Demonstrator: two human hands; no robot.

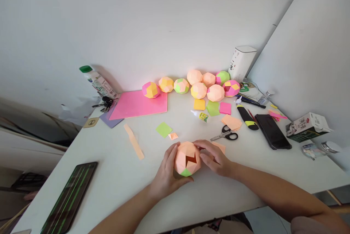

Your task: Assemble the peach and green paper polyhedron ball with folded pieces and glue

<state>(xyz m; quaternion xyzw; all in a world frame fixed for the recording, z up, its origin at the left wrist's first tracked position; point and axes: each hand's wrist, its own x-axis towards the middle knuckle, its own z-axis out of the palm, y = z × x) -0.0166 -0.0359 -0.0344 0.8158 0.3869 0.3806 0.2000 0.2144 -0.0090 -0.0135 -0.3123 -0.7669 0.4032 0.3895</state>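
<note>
A peach paper ball (186, 159) with one green facet and an open gap on top rests on the white table (117, 175) near the front edge. My left hand (166, 174) cups its left side with fingers curled round it. On the ball's right side my right hand (213, 157) presses with bent fingers, beside a loose peach paper piece (220, 147). A small folded peach piece (173, 136) and a green square (164, 129) lie just behind.
Several finished paper balls (198, 90) line the back wall beside a pink sheet (139, 103). Scissors (225, 135), a glue bottle (201, 116), coloured paper squares (213, 108), a marker (247, 117) and a phone (272, 131) sit right. A tablet (69, 197) lies front left; a peach strip (133, 141) near centre.
</note>
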